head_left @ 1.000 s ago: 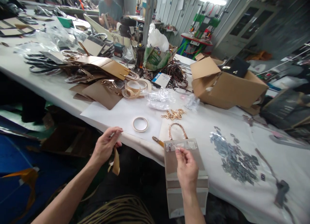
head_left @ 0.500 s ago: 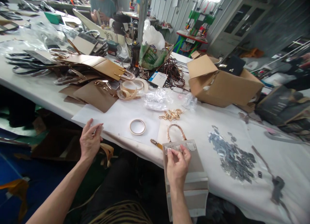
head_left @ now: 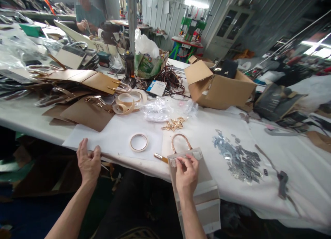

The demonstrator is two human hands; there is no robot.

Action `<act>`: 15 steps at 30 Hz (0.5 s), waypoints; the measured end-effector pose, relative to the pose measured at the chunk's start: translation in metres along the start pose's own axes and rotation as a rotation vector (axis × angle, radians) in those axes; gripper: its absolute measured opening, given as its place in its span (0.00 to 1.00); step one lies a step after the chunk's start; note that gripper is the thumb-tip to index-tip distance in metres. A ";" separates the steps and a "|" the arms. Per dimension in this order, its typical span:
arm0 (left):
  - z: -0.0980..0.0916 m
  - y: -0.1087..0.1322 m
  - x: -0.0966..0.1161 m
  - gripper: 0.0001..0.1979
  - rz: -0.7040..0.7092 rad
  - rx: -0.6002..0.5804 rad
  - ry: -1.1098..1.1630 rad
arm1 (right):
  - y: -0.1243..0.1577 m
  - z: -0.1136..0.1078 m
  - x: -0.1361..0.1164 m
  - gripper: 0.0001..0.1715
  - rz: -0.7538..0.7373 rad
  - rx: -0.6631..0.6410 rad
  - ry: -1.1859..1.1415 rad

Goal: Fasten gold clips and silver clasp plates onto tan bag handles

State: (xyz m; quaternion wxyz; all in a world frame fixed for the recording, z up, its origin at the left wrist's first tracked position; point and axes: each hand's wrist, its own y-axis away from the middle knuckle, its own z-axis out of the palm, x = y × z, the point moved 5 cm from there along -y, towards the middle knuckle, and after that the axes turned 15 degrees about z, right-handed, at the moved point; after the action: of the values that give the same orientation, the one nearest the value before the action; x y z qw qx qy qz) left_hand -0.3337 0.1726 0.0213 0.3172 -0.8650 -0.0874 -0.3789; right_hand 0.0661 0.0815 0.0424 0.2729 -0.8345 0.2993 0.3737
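My right hand is closed, thumb and fingertips pinched together at the top of a grey-beige bag panel. What they pinch is too small to make out. Pale strips lie along the panel's top edge, and a curved brown handle in clear wrapping sticks out beyond it. The panel's lower part hangs over the table edge. At the front edge of a white sheet, my left hand has its thumb apart from its fingers and holds nothing visible. Between the hands lie a tape roll and a strap end with metal fitting.
Gold-coloured hardware and grey metal plates are heaped on the table. Brown bag pieces are stacked left, near wider tape rolls. A cardboard box stands at the back. Another person sits far left.
The view has swung to the right. My left hand has come down to the sheet's edge, its fingers now pointing up. My right hand stays at the panel's top.
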 end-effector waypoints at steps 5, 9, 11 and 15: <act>-0.010 -0.014 0.015 0.32 0.014 -0.002 -0.109 | 0.000 -0.004 0.001 0.16 -0.058 -0.006 -0.031; -0.027 -0.006 0.021 0.36 -0.055 0.024 -0.095 | 0.018 -0.015 0.002 0.31 -0.155 -0.154 0.061; -0.032 0.004 0.021 0.34 -0.083 -0.007 -0.083 | 0.034 -0.017 0.003 0.51 -0.179 -0.199 0.172; -0.030 0.025 0.022 0.35 -0.042 -0.111 -0.016 | 0.052 -0.014 0.006 0.59 -0.173 -0.185 0.248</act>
State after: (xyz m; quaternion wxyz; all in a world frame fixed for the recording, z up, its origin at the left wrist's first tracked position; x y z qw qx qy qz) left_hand -0.3264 0.1330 0.0402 0.2599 -0.8822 -0.0870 -0.3830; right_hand 0.0395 0.0349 0.0334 0.1872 -0.9184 0.2220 0.2686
